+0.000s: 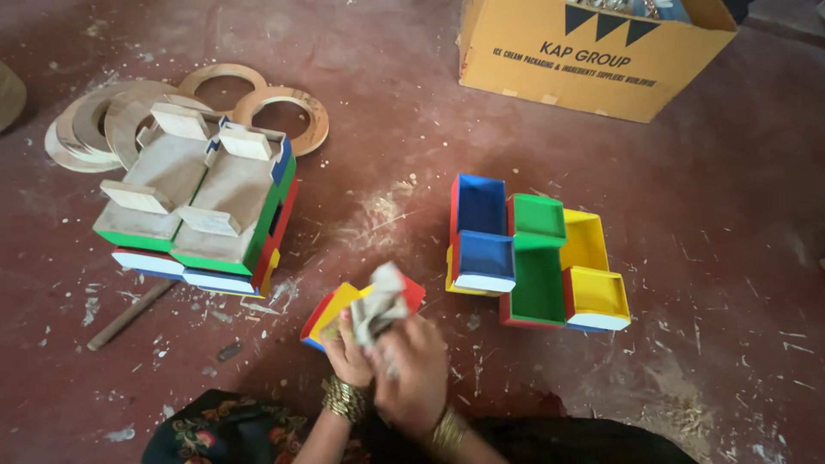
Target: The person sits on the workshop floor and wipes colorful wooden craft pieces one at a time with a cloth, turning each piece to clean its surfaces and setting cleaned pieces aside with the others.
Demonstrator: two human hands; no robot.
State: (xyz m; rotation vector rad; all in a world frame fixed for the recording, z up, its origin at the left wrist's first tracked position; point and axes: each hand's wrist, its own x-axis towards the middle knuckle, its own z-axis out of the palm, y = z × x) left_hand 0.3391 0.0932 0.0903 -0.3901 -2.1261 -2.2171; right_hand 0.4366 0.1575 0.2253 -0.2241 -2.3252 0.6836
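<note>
A single camera sits on the person's head, tilted steeply down and slightly forward at the red floor [387, 103]. It looks from close above: the hands come in at the bottom centre of the frame, while a cardboard box [584, 51] is cut off at the upper right.

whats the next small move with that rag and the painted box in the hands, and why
Probably press the crumpled rag in the right hand onto the yellow face of the painted box and wipe along it. The left hand already steadies that box from below, and the rag sits bunched right above its open side, so little else is needed.
</note>
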